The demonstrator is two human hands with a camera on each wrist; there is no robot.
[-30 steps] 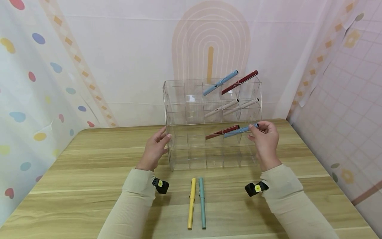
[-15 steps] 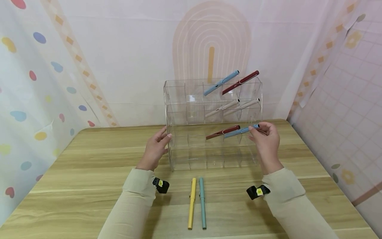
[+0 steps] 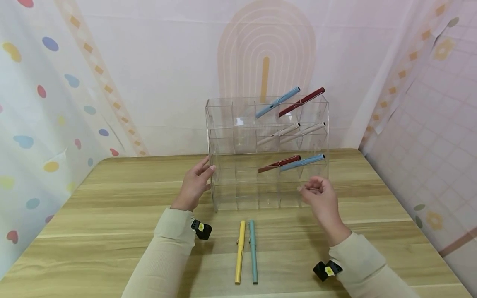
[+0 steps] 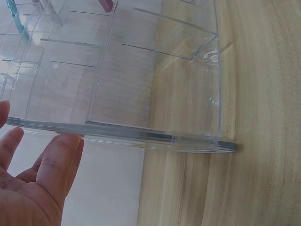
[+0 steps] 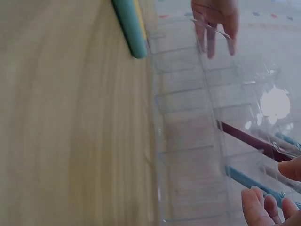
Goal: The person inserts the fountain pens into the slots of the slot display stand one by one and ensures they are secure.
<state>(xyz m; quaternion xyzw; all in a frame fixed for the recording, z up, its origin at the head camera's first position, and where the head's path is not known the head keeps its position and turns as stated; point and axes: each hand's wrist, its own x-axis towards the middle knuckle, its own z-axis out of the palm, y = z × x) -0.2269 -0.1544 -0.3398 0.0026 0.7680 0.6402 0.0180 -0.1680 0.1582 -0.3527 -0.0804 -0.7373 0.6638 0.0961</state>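
A clear acrylic pen rack (image 3: pixel 224 116) with several tiers stands on the table. My left hand (image 3: pixel 194 184) holds its left side panel, thumb at the front edge and fingers against the outer face, as the left wrist view also shows. My right hand (image 3: pixel 321 196) hovers before the rack's lower right part, fingers loosely curled and holding nothing. Above it, a blue pen (image 3: pixel 303 162) leans in the third tier beside a dark red pen (image 3: pixel 279 164). Two white pens lean in the second tier; a light blue pen (image 3: pixel 277 102) and another dark red pen (image 3: pixel 302 102) lean in the top one.
A yellow pen (image 3: pixel 240 252) and a teal pen (image 3: pixel 253 251) lie side by side on the wooden table (image 3: pixel 112 231), in front of the rack and between the forearms. A patterned cloth backdrop (image 3: pixel 167 74) rises behind the table and at both sides.
My right hand has let go of the blue pen in the third tier and moved down and slightly left. The blue pen stays leaning there. My left hand keeps its place on the rack.
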